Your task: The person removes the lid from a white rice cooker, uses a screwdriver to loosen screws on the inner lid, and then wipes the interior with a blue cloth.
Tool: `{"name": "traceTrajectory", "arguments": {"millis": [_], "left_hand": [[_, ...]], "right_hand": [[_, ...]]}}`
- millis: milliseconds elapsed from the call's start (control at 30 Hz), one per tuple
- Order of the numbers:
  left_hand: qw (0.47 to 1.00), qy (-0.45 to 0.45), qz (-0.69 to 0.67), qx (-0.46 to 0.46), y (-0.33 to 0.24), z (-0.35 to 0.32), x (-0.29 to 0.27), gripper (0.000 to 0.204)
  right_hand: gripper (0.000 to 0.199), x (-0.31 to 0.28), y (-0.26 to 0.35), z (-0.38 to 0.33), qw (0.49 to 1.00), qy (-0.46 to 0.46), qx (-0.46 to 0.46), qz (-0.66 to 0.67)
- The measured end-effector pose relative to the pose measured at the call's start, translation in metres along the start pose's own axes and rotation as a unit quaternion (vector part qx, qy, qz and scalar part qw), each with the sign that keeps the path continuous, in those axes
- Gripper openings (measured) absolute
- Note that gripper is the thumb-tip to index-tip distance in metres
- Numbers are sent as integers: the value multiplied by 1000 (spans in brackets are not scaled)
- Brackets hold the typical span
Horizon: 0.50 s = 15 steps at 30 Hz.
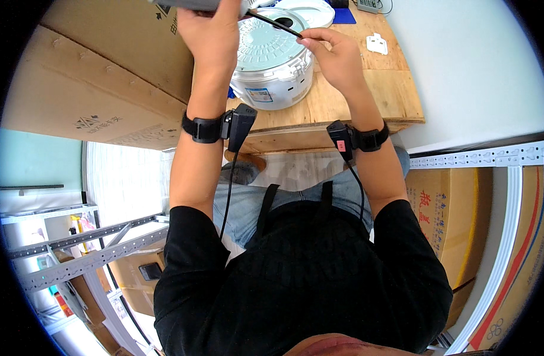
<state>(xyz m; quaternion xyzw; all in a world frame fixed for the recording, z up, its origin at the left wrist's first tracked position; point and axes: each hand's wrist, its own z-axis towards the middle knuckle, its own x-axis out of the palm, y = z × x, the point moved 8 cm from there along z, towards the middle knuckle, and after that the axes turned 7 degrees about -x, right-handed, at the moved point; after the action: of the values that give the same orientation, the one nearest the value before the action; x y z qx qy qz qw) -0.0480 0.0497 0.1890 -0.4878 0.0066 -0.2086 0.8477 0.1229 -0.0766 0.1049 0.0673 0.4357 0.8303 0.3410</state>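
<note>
My left hand (pixel 209 35) is wrapped round a grey object (pixel 195 3) at the top edge, cut off by the frame, so its kind is unclear. A thin dark rod (pixel 273 24) slants from it down to my right hand (pixel 338 59), whose thumb and fingers pinch the rod's far end. Below the rod stands a round white appliance (pixel 278 92), shaped like a rice cooker, on the wooden table (pixel 367 95). Its upper face is a pale green plate (pixel 263 50) with slots and a dark round opening. Neither hand appears to press on the appliance.
Right of the appliance lies a small white plastic piece (pixel 377 44). Behind are a white lid-like part (pixel 312 10), a blue mat (pixel 344 16) and a keypad device (pixel 368 5). Large cardboard boxes (pixel 94 107) crowd the left; a metal shelf rail (pixel 479 155) runs along the right.
</note>
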Motion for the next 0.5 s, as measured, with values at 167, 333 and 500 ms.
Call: {"name": "traceTrajectory", "arguments": {"millis": [167, 333, 500], "left_hand": [[995, -38, -79, -56, 20, -22, -20, 23], [991, 12, -90, -95, 36, -56, -17, 27], [996, 24, -5, -82, 53, -68, -17, 26]], "right_hand": [[16, -44, -36, -6, 1000, -18, 8, -19], [16, -92, -110, -42, 963, 20, 151, -222], [15, -86, -161, -76, 944, 7, 204, -260]]}}
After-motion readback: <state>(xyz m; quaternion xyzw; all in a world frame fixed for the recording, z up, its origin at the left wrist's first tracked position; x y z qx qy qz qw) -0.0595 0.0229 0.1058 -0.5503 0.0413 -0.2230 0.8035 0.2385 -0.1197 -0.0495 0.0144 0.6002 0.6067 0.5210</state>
